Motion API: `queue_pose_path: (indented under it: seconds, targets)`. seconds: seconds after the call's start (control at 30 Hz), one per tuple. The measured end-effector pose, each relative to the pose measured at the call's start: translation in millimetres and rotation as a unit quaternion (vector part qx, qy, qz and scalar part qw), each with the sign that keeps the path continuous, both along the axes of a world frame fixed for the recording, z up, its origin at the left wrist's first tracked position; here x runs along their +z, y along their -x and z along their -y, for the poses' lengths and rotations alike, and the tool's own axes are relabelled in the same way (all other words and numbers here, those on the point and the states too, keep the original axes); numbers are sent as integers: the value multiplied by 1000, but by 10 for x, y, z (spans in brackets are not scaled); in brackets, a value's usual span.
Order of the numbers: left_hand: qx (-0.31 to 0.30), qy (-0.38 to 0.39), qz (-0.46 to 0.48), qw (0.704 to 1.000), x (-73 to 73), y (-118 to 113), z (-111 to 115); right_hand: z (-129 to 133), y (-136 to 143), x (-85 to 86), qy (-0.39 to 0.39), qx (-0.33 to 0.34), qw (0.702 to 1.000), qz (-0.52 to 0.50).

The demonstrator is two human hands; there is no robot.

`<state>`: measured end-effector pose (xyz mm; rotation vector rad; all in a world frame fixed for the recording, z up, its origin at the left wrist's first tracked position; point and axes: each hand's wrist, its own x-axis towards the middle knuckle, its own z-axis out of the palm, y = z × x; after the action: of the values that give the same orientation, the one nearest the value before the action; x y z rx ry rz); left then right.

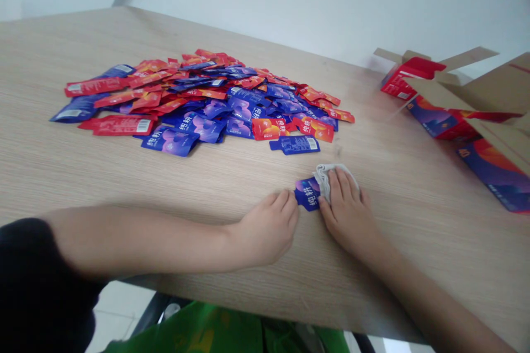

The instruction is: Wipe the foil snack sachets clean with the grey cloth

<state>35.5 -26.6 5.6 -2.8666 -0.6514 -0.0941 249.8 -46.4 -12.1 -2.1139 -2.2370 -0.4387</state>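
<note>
A blue sachet [307,194] with white lettering lies flat on the table between my two hands. My left hand [271,226] is closed, its fingertips pinching the sachet's narrow left end. Over the sachet's right part, a folded pale grey cloth [327,174] is pressed down by my right hand [348,212], its fingers stretched out on top. The cloth and fingers hide that end of the sachet. Just beyond my hands rests another blue sachet [295,145], printed back up.
A wide heap of red and blue sachets [207,94] spreads across the table [199,182] at the back left. Open cardboard boxes [492,171] stand to the right, flaps raised, with a red box [408,77] behind. A white wall [310,5] borders the far edge.
</note>
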Motion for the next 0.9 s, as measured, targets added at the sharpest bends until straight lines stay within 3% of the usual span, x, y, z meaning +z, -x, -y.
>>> queue_pose_path:
  seconds: [0.13, 0.33, 0.43, 0.9]
  targets:
    - [1, -3, -1, 1000, -8, -5, -4, 13, 118, -25, -9, 9, 1000, -12]
    - [-11, -4, 15, 1000, -6, -12, -13, 78, 328, 46, 22, 113, 993, -40]
    - [-9, -7, 12, 1000, 1, -13, -13, 91, 341, 72, 33, 129, 990, -46]
    - [2, 6, -5, 1000, 21, 11, -5, -16, -8, 21, 24, 29, 999, -15]
